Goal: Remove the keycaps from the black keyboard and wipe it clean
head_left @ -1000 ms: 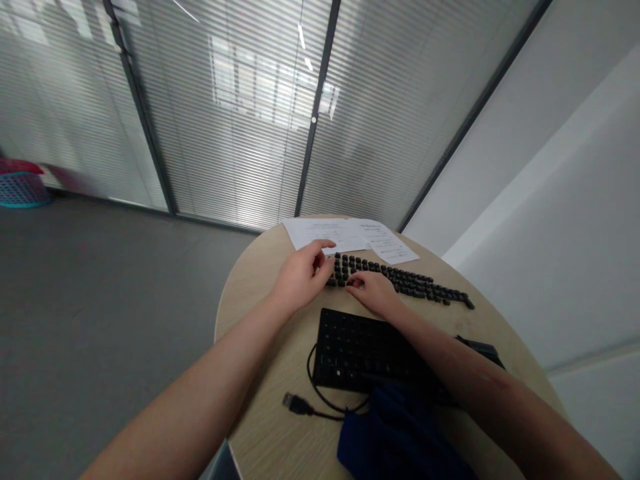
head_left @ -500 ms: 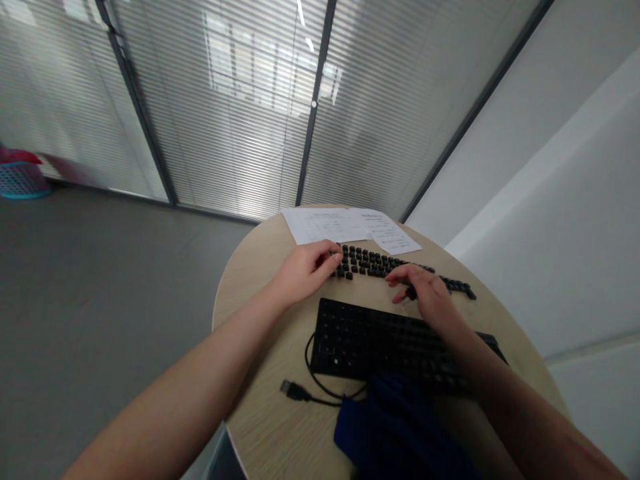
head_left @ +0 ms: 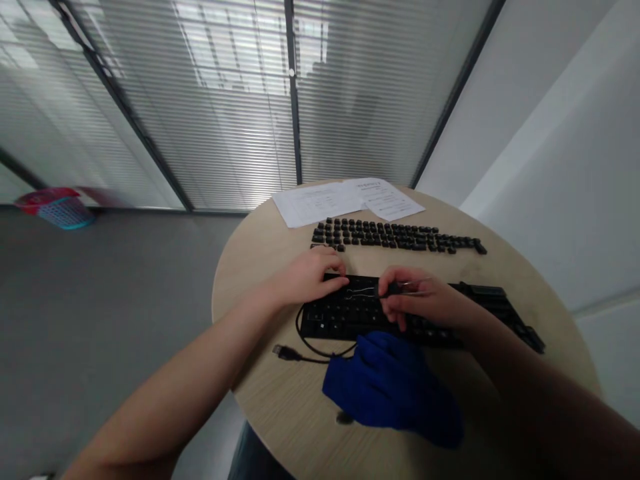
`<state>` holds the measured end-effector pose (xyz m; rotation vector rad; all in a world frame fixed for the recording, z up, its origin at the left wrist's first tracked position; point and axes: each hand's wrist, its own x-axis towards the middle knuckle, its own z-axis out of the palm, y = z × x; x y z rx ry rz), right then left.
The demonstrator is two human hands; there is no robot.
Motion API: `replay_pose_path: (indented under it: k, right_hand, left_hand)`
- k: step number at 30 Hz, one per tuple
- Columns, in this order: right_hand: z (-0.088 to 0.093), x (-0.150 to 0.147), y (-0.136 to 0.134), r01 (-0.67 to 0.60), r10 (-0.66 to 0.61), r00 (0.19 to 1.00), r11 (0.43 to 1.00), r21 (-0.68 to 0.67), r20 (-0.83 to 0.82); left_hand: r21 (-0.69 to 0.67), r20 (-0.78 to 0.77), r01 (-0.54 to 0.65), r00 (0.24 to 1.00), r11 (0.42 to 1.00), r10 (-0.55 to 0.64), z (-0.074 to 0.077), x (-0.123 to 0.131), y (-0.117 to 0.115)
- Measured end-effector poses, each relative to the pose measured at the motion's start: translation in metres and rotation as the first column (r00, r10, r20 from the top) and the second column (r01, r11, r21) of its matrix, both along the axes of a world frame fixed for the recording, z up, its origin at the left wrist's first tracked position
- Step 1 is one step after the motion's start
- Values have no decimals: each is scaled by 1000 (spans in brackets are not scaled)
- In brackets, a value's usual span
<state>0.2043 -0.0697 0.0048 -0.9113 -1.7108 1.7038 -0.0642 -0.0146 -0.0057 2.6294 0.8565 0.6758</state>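
Note:
A black keyboard (head_left: 345, 310) lies near the middle of the round table. My left hand (head_left: 317, 273) grips its upper left corner, thumb on top and fingers curled over the far edge. In my right hand (head_left: 413, 293) is a wire keycap puller (head_left: 361, 292) with a dark middle part, pinched between thumb and fingers. Its wire loops point left, over the upper rows of keys; I cannot tell whether they touch a key. Beyond the keyboard, several loose black keycaps (head_left: 375, 233) are laid out in rows.
Printed sheets (head_left: 320, 200) lie at the table's (head_left: 260, 240) far side. A crumpled blue cloth (head_left: 395, 390) sits in front of the keyboard, and a USB plug (head_left: 287, 353) on a black cable is to its left. A basket (head_left: 65, 208) stands on the floor far left.
Both hands have come back from the loose keycaps to the keyboard. My left hand has taken hold of its corner, and my right hand has brought the keycap puller over the keys.

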Motion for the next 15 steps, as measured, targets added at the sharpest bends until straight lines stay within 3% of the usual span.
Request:
replay_pose_path:
  k: [4, 9, 15]
  right_hand:
    - [-1, -5, -1, -34, 38, 996, 998, 45, -80]
    - [-19, -20, -2, 115, -108, 991, 988, 102, -74]
    - [-37, -33, -8, 283, -284, 958, 937, 206, -27]
  left_hand:
    - [-8, -37, 10, 999, 1000, -10, -5, 5, -1]
    - [-10, -55, -35, 998, 999, 35, -15, 12, 0]
    - [-12, -69, -23, 997, 1000, 22, -19, 16, -3]
